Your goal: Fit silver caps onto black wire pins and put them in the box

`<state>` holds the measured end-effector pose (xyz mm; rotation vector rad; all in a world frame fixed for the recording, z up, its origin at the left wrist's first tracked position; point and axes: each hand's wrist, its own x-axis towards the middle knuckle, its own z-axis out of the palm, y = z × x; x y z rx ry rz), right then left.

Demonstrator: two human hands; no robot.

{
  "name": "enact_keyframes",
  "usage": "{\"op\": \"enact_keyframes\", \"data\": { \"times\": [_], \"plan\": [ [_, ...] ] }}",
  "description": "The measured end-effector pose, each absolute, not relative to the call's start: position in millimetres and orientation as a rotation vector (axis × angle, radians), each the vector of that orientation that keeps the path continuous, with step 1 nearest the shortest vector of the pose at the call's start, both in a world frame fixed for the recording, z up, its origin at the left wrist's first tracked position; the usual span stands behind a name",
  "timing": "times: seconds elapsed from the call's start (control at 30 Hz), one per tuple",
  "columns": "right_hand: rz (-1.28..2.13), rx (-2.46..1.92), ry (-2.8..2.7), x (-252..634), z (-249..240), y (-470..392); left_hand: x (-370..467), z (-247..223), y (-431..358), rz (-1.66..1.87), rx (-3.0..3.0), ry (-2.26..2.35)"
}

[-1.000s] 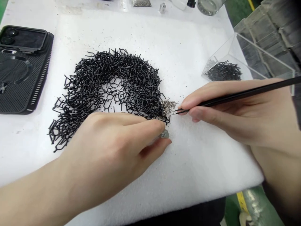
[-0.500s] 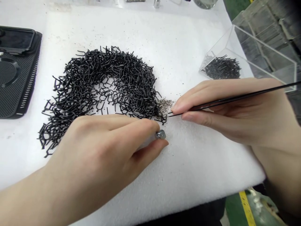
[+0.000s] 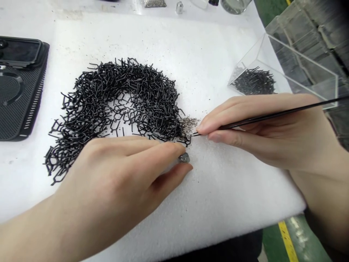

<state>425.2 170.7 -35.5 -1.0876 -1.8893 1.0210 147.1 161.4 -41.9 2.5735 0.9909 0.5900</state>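
Note:
My left hand (image 3: 122, 174) pinches a small grey metal fitting (image 3: 184, 157) between thumb and fingers; its end face pokes out and the rest is hidden. In my right hand (image 3: 259, 127) is a pair of thin black tweezers (image 3: 245, 121), held like a pen, their tips low over the white foam sheet. Close to those tips lies a Y-shaped black piece (image 3: 187, 141) at the edge of a curved heap of black branched pieces (image 3: 152, 87). A small scatter of shiny metallic grains (image 3: 189, 124) sits between heap and tweezers.
A clear box (image 3: 297, 54) lies tilted at right, with black pieces (image 3: 255, 80) inside. A phone (image 3: 20, 51) rests on a black perforated stand (image 3: 29, 94) at left. Along the back are a bag of grains (image 3: 155, 3), a metal part (image 3: 179, 7) and a glass vessel (image 3: 235, 5).
The whole view has shifted slightly, with most things a little lower and further left. Both hands keep their grips, and the tweezer tips stay beside the Y-shaped piece.

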Motion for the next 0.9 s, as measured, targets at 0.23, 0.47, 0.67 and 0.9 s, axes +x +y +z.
{"op": "enact_keyframes", "data": {
  "times": [0.23, 0.47, 0.67, 0.9],
  "plan": [
    [0.980, -1.100, -1.926, 426.8, -34.3, 169.9, 139.4, -39.9, 160.3, 0.588, 2.591, 1.019],
    [0.938, -1.201, -1.902, 425.2, -31.0, 167.7, 138.3, -39.8, 164.7, 0.609, 2.548, 0.937],
    [0.933, -1.223, -1.900, 425.7, -30.5, 166.5, 142.6, -34.4, 161.5, 0.601, 2.591, 0.992],
    [0.995, -1.222, -1.842, 423.7, -28.4, 164.7, 142.8, -36.6, 164.2, 0.608, 2.569, 0.952]
  ]
}}
